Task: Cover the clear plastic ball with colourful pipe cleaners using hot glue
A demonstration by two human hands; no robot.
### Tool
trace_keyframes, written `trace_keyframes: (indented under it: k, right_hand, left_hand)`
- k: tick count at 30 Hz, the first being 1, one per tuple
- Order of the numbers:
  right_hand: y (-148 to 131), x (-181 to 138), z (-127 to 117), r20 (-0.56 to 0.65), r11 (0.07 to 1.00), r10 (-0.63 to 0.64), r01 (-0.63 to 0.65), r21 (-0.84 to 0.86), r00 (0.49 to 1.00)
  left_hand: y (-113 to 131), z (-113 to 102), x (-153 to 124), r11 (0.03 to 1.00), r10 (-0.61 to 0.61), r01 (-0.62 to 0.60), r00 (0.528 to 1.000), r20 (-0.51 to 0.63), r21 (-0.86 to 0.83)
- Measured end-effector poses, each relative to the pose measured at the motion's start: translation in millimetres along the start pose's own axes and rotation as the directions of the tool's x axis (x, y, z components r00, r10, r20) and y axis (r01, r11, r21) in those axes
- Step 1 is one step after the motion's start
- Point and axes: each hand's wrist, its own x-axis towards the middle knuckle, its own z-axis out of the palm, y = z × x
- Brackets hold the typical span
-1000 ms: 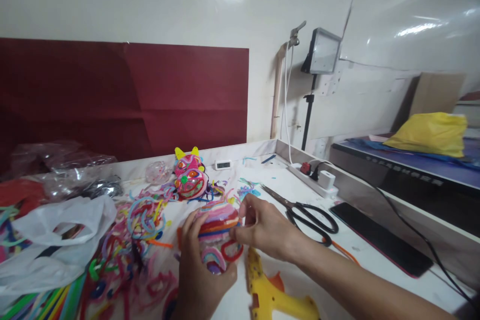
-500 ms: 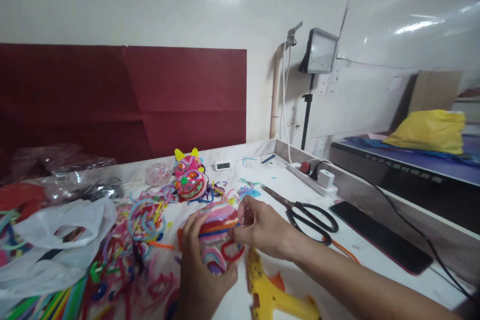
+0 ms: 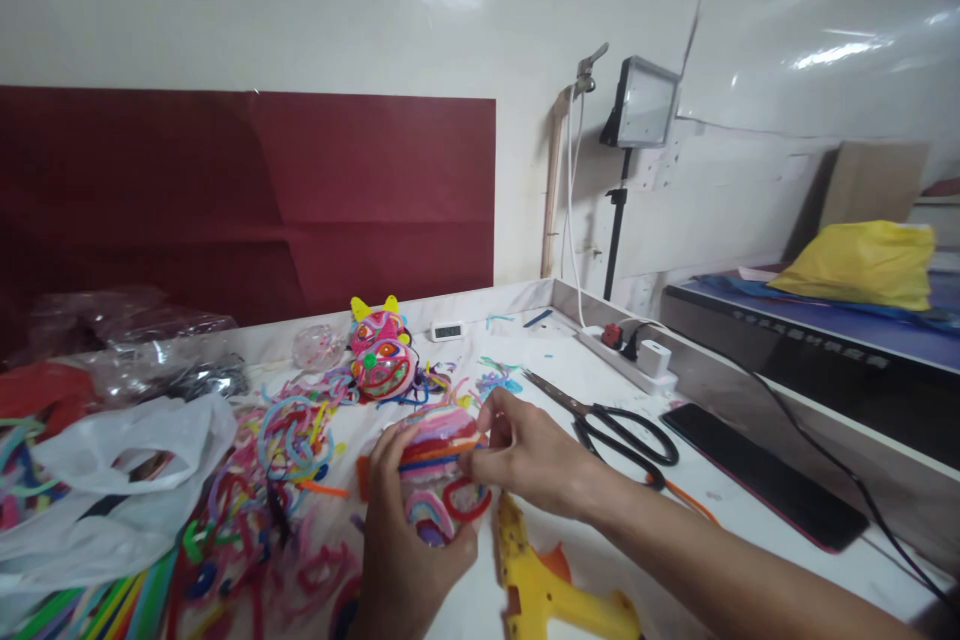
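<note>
My left hand is wrapped round a rounded craft piece covered in pink, red, white, orange and blue fuzzy strips. A curved pink-and-white strip and a red loop sit on its lower part. At its right edge, my right hand pinches the end of an orange pipe cleaner lying across the piece; the fingertips partly hide that end. Just below my right hand lies a yellow glue gun. Black-handled scissors rest to the right of the hands.
Two finished-looking decorated faces stand behind the hands. Loose pipe cleaners and a white plastic bag spread on the left. A phone, a power strip and a small white digital display lie on the table.
Both hands stay almost in place on the craft piece. The whole view shifts very slightly.
</note>
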Motion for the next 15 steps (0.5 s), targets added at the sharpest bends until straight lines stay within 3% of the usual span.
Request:
trace_keyframes:
  k: [9,15]
  right_hand:
    - [-1,-1,-6,-0.005,0.999,-0.028,0.028,-0.025,1.000]
    - [9,2,-9,0.052,0.987,-0.052,0.044,0.153,0.997]
  left_hand:
    - [-2,-1,-2,0.994,-0.096,0.097,0.995,0.027,-0.050]
    - [5,3,0,0.964,-0.228,0.224,0.974,-0.012,-0.146]
